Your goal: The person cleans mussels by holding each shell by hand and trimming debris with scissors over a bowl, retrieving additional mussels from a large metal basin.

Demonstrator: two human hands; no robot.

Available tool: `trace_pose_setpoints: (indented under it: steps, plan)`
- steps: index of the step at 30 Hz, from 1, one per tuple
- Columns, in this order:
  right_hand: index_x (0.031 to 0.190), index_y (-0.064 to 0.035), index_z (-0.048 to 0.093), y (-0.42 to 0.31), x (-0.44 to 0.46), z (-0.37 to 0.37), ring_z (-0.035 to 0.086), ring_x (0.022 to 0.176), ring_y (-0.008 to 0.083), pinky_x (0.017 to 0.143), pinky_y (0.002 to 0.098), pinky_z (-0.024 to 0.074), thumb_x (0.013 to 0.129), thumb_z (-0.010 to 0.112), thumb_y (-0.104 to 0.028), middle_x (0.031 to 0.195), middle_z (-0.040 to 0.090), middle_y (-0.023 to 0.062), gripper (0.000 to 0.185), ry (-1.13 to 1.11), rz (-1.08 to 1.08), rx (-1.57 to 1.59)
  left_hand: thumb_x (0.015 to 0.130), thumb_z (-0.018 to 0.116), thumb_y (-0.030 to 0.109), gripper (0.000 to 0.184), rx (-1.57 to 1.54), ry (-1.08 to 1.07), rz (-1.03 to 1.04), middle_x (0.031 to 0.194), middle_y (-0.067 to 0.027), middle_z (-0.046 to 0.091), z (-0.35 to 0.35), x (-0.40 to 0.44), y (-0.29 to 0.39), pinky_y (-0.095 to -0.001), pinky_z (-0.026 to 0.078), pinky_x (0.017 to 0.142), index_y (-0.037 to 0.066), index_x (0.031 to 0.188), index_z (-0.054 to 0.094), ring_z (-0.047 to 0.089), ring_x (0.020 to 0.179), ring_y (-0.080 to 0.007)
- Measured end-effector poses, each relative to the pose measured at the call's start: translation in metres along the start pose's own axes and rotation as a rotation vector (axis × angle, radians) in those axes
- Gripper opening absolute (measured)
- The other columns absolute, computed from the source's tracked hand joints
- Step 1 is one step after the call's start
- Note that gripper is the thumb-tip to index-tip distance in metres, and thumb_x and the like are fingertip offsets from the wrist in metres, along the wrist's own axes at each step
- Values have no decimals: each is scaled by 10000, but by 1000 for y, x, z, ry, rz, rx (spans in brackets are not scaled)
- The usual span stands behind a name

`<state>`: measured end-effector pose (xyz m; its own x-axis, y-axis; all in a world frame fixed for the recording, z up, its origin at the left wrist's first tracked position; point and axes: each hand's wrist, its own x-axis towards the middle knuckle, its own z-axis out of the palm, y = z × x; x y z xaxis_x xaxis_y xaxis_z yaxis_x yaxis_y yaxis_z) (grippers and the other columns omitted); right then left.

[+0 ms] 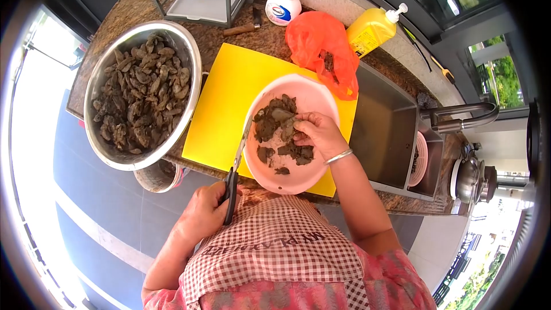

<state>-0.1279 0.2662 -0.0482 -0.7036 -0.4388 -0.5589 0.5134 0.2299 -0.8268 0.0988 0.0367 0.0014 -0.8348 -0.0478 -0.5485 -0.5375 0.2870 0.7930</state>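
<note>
My left hand [202, 211] is closed around the black handles of a pair of scissors [231, 189]. The blades point away from me, along the left rim of a pink bowl [321, 100]. Inside that bowl, my right hand [319, 135] pinches a muddy, brown, elongated piece [288, 128], perhaps a shellfish. Several dark, wet clumps [297, 152] lie around it on the bowl's floor. The bowl rests on a yellow board [215, 109]. To the left, a large steel basin [194, 40] is heaped with similar brown pieces [140, 89].
A red plastic bag [315, 34] lies behind the bowl, near a yellow pump bottle [367, 28] and a white soap bottle [283, 8]. At right is a sink [381, 120] with a dark faucet [465, 116]. A bucket [156, 177] stands below the basin; a grey rack [198, 6] is behind.
</note>
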Motion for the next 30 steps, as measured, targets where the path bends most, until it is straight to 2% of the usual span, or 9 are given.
trace_pose_setpoints:
  steps: [6, 9, 12, 15, 18, 19, 25, 28, 30]
  plan:
    - [1209, 5, 557, 0, -13, -9, 709, 885, 305, 753, 467, 621, 987, 448, -239, 1102, 672, 170, 347, -177, 113, 608, 931, 612, 212, 308, 57, -52, 19, 700, -48, 641, -10, 3, 11, -266, 480, 580, -56, 1074, 658, 600, 619, -97]
    - [1221, -7, 552, -6, -26, -3, 706, 905, 325, 776, 480, 617, 998, 395, -261, 1105, 671, 176, 373, -191, 51, 669, 934, 609, 218, 308, 57, -67, 59, 705, -45, 645, -12, 5, 9, -269, 483, 598, -52, 1074, 658, 603, 635, -99]
    - [1197, -43, 557, -5, -23, 1, 706, 890, 282, 742, 435, 610, 981, 454, -299, 1088, 675, 152, 351, -113, 89, 580, 937, 604, 225, 306, 172, -78, 92, 703, -51, 647, -17, 10, 12, -275, 485, 609, -47, 1065, 658, 608, 642, -106]
    - [1175, -33, 572, -4, -13, 2, 705, 873, 262, 719, 407, 599, 978, 462, -256, 1080, 675, 141, 317, -46, 148, 420, 934, 604, 228, 299, 258, -85, 102, 704, -61, 650, -18, 15, 10, -285, 486, 615, -40, 1057, 658, 611, 644, -120]
    - [1135, -10, 589, 1, -4, 14, 700, 843, 236, 684, 379, 582, 972, 479, -194, 1054, 673, 123, 270, 133, 70, -81, 932, 605, 229, 294, 273, -85, 103, 709, -68, 654, -19, 17, 8, -291, 488, 619, -33, 1054, 660, 614, 646, -131]
    - [1141, -5, 592, 3, 1, 13, 696, 799, 214, 680, 318, 563, 947, 594, -190, 1048, 646, 92, 268, 129, 85, -161, 930, 606, 231, 295, 260, -86, 98, 712, -68, 655, -19, 18, 8, -293, 488, 619, -31, 1055, 662, 615, 647, -133]
    - [1091, -34, 651, -12, -23, 24, 637, 947, 312, 832, 385, 521, 800, 632, -33, 1074, 622, 150, 292, 311, -619, -1168, 929, 607, 237, 303, 205, -81, 64, 720, -73, 657, -26, 19, 0, -299, 488, 616, -31, 1058, 666, 618, 653, -137]
    - [1038, -58, 688, -14, -24, 21, 583, 1035, 365, 873, 442, 497, 739, 640, -27, 1097, 614, 160, 304, 123, -860, -1196, 930, 606, 238, 302, 187, -79, 68, 720, -72, 657, -28, 19, 1, -299, 487, 615, -31, 1052, 668, 619, 654, -137]
    - [994, -53, 698, -13, -23, 18, 597, 996, 362, 856, 447, 498, 750, 648, -41, 1056, 626, 158, 249, 36, -769, -1275, 930, 605, 239, 302, 192, -74, 84, 720, -72, 656, -29, 18, 1, -300, 487, 613, -31, 1048, 669, 618, 650, -137]
